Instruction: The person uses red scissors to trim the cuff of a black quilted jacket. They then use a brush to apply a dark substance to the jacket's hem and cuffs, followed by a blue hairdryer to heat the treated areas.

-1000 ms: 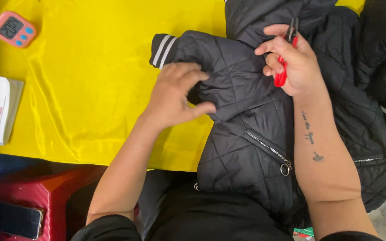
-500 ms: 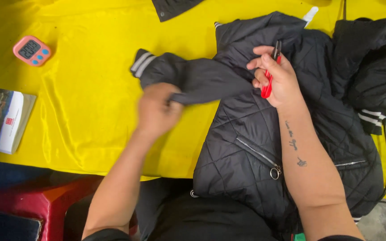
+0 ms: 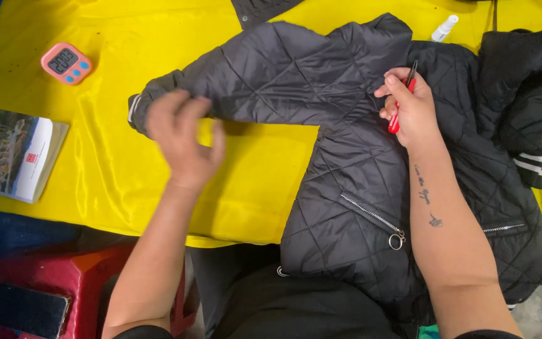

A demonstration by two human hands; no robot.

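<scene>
A black quilted jacket [image 3: 346, 188] lies on a yellow cloth [image 3: 95, 188], its sleeve [image 3: 271, 81] stretched out to the left. My left hand [image 3: 183, 141] is blurred, fingers apart, with the fingertips at the sleeve's lower edge near the striped cuff [image 3: 136, 107]; I see nothing gripped in it. My right hand [image 3: 409, 107] rests on the jacket by the armpit seam and holds a small red-handled cutting tool [image 3: 396, 119], its dark tip pointing up. A zip pocket with a ring pull [image 3: 396, 240] shows lower down.
A pink digital timer [image 3: 66, 63] and a booklet [image 3: 14, 154] lie at the left. A small white bottle [image 3: 445, 28] stands at the top right, beside another dark garment [image 3: 528, 94]. A phone [image 3: 26, 309] rests on a red stool [image 3: 83, 270].
The sleeve has been pulled out leftward and flattened. My left hand has moved left along it, from a closed grip to spread fingers. My right hand stays on the jacket with the tool.
</scene>
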